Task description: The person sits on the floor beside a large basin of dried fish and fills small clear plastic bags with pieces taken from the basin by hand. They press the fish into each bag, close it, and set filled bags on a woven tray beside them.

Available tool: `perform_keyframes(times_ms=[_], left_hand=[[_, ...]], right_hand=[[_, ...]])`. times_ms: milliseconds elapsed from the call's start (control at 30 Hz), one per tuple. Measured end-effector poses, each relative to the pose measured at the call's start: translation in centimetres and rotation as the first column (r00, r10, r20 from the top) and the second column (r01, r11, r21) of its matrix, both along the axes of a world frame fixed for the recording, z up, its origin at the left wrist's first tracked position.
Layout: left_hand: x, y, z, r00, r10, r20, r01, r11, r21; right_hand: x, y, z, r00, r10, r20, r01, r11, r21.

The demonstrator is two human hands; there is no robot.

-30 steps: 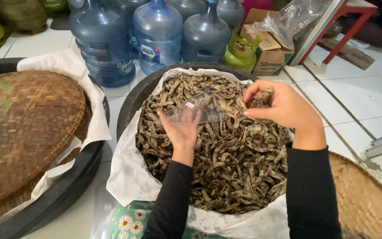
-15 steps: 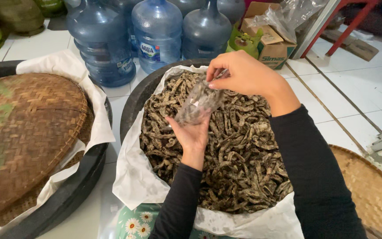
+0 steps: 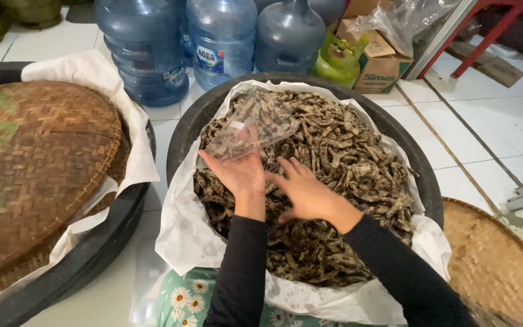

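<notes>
Here's the big black tub (image 3: pixel 422 175), lined with white paper and heaped with dark, shrivelled dried pieces (image 3: pixel 346 163), and both hands are over it. The left hand (image 3: pixel 237 172) is up at the near-left part of the heap, palm raised, fingers closed on the lower edge of a small clear plastic bag (image 3: pixel 255 124) that stands tilted above the pile with a few pieces already inside. The right hand (image 3: pixel 307 194) lies just beside it, fingers spread flat and loose across the heap, gripping nothing that I can make out. I'd call this the filling step, bag only partly loaded. The next move calls for a fresh pinch of pieces and a mouth held open enough to take them. Left of the tub, a woven bamboo lid (image 3: pixel 37 157) covers a second tub; beyond it stand blue water jugs (image 3: pixel 222 42).
</notes>
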State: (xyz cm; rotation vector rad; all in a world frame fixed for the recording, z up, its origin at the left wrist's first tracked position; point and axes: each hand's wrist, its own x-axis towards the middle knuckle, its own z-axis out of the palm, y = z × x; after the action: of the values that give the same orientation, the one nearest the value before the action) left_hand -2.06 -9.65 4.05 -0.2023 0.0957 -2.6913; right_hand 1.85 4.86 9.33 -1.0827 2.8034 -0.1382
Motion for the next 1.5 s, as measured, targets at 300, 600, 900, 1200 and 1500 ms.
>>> perform_keyframes(times_ms=[300, 600, 900, 1200, 1500], left_hand=[[-0.9, -0.1, -1.1, 0.998, -0.045, -0.035, 0.046, 0.999, 0.03], [-1.6, 0.5, -2.7, 0.997, -0.069, 0.016, 0.069, 0.998, -0.013], [-1.9, 1.1, -2.8, 0.997, -0.072, 0.034, 0.073, 0.997, -0.016], [-1.7, 1.4, -2.6, 0.988, -0.11, 0.105, 0.113, 0.993, -0.028], [-1.9, 2.3, -2.8, 0.976, -0.172, 0.132, 0.177, 0.984, -0.027]], right_hand=[[-3.1, -1.8, -7.4, 0.98, -0.067, -0.188, 0.12, 0.951, 0.286], [-1.4, -0.6, -12.5, 0.841, 0.021, -0.54, 0.063, 0.989, 0.136], [-0.5, 0.6, -9.0, 0.952, -0.114, -0.284, 0.093, 0.992, -0.086], [-0.6, 8.0, 1.9, 0.946, -0.282, 0.161, 0.319, 0.71, -0.628], [-2.4, 12.1, 11.8, 0.989, 0.097, 0.112, 0.074, 0.331, -0.941]])
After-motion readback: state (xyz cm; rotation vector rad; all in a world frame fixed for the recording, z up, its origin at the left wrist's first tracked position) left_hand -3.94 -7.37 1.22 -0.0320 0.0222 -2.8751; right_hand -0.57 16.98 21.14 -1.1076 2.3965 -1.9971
